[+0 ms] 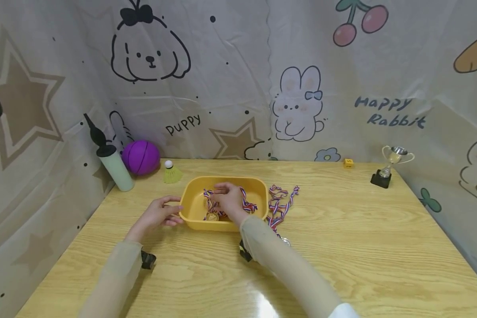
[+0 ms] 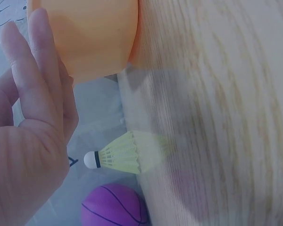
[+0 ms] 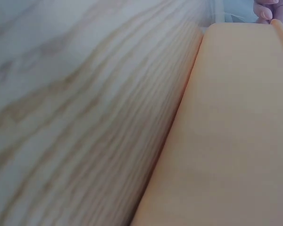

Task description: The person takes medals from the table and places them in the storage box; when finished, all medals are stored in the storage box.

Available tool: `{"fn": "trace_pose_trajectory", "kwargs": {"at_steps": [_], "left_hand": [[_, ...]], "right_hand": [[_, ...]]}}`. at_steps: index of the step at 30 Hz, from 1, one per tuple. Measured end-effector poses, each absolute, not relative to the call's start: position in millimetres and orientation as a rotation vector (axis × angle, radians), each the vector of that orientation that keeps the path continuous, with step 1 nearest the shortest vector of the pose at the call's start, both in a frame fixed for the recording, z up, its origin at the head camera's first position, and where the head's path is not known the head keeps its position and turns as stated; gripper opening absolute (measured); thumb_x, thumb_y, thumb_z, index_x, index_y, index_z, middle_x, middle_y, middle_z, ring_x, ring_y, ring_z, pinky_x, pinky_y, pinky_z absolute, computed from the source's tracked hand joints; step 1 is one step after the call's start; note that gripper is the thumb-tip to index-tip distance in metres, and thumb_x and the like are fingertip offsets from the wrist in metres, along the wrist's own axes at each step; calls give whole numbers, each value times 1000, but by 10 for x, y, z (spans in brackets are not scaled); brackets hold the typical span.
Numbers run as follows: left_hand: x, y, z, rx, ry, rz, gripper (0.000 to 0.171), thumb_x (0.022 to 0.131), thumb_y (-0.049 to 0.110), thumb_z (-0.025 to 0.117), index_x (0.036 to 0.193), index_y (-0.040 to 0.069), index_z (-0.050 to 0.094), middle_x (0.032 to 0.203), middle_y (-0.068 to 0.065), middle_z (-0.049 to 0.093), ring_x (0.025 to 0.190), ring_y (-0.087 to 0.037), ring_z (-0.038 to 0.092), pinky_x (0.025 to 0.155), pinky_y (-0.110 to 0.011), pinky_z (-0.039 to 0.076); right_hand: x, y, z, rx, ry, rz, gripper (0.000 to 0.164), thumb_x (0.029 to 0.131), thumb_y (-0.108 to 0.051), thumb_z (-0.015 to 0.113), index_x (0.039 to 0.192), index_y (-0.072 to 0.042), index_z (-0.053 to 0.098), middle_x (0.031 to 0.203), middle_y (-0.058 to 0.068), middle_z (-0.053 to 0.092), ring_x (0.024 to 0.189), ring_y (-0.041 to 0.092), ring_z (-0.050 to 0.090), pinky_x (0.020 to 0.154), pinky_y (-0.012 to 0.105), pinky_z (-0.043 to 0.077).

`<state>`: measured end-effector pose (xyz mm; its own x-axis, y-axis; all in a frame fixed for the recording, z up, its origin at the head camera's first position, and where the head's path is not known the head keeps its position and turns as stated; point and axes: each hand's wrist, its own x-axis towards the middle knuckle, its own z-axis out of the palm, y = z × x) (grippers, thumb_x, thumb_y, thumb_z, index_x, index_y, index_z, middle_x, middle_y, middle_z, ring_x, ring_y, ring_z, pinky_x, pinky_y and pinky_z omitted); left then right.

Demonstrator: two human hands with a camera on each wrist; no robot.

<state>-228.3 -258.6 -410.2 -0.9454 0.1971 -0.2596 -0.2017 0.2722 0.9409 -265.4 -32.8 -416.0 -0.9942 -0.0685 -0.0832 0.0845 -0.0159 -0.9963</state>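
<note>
The right hand [image 1: 229, 201] reaches into the yellow bin [image 1: 212, 225] and hides much of the ribbon [image 1: 249, 206] in it, so where that ribbon runs under the palm is hard to follow; a gold medal [image 1: 212, 217] shows inside near the bin's front wall. Outside, along the bin's right end, lie more striped ribbons [image 1: 278, 207], and a silver medal [image 1: 285, 241] in front of them is partly covered by the right forearm. The right wrist view is filled mostly by the bin's outer wall and the table [image 3: 85, 103], with a few fingers cut off in the corner beyond the bin. The left hand [image 1: 163, 213] has its fingers extended, touching the bin's left end; the left wrist view shows them nearly straight. The right hand's fingers bend down among the ribbon, but whether they pinch any of it cannot be told. The right forearm slants in over the bin's front right rim, while the left forearm comes up from the table's near side, left of the bin.
</note>
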Motion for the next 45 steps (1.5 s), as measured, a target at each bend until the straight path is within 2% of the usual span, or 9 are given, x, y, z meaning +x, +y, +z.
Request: {"fn": "trace_pose_trajectory", "kwargs": {"at_steps": [6, 16, 19, 23, 28, 32, 38, 41, 45], "left_hand": [[-2276, -2578, -4096, -21, 2222, 1717, 55, 99, 13, 53, 144, -5, 29, 78, -3, 69, 64, -8, 69, 58, -18, 57], [-2277, -2583, -4085, -17, 2226, 1719, 55, 99, 13, 53, 144, -6, 29, 78, -3, 68, 64, -8, 69, 58, -17, 57], [-2273, -2605, -4075, -18, 2224, 1723, 55, 99, 12, 53, 144, -6, 29, 78, -3, 68, 64, -8, 69, 58, -17, 57], [-2265, -2616, -4065, -21, 2234, 1714, 54, 99, 11, 52, 144, -7, 28, 78, -4, 68, 64, -8, 69, 58, -18, 57], [-2262, -2589, -4064, -15, 2233, 1715, 54, 99, 11, 52, 144, -7, 28, 79, -4, 69, 65, -9, 69, 59, -18, 58], [-2261, -2565, -4074, 2, 2216, 1732, 55, 99, 12, 52, 144, -8, 28, 79, -4, 70, 65, -9, 69, 60, -19, 58], [-2245, -2571, -4080, 1, 2229, 1736, 53, 99, 10, 51, 143, -8, 30, 77, -3, 69, 64, -9, 69, 59, -18, 58], [-2244, -2572, -4080, 5, 2221, 1737, 53, 99, 11, 51, 144, -8, 29, 77, -3, 69, 64, -9, 69, 60, -18, 58], [-2255, -2563, -4089, 9, 2206, 1754, 54, 99, 11, 52, 144, -8, 28, 77, -3, 68, 64, -8, 69, 60, -18, 58]], "right_hand": [[-2644, -320, -4138, 23, 2091, -2139, 41, 80, 2, 73, 120, 1, 63, 116, 22, 62, 87, 29, 68, 72, 41, 61], [-2630, -306, -4119, -30, 2064, -2179, 45, 78, 2, 75, 121, 3, 61, 120, 26, 59, 95, 43, 65, 74, 45, 60], [-2592, -281, -4045, -56, 2049, -2204, 44, 79, 4, 74, 120, 5, 61, 119, 27, 59, 86, 38, 67, 73, 46, 60], [-2619, -150, -3967, -153, 2086, -2155, 43, 81, 2, 72, 122, 5, 60, 121, 26, 58, 79, 19, 65, 73, 47, 60], [-2710, 249, -3814, -223, 2189, -2077, 44, 82, -3, 73, 125, -1, 59, 125, 22, 57, 92, 27, 68, 81, 50, 58], [-2734, 704, -3724, -184, 2300, -2064, 46, 83, -5, 73, 127, -2, 58, 125, 20, 58, 99, 30, 66, 77, 40, 60], [-2697, 1292, -3780, -117, 2370, -2059, 48, 85, -8, 71, 128, 2, 54, 126, 24, 54, 86, 16, 68, 74, 29, 60], [-2640, 1511, -3868, -79, 2397, -2006, 49, 86, -9, 70, 130, 3, 52, 126, 25, 52, 82, 6, 64, 81, 30, 59], [-2522, 1718, -3997, -59, 2418, -1896, 52, 86, -7, 70, 132, 6, 49, 123, 24, 51, 85, 7, 61, 87, 36, 57]]}}
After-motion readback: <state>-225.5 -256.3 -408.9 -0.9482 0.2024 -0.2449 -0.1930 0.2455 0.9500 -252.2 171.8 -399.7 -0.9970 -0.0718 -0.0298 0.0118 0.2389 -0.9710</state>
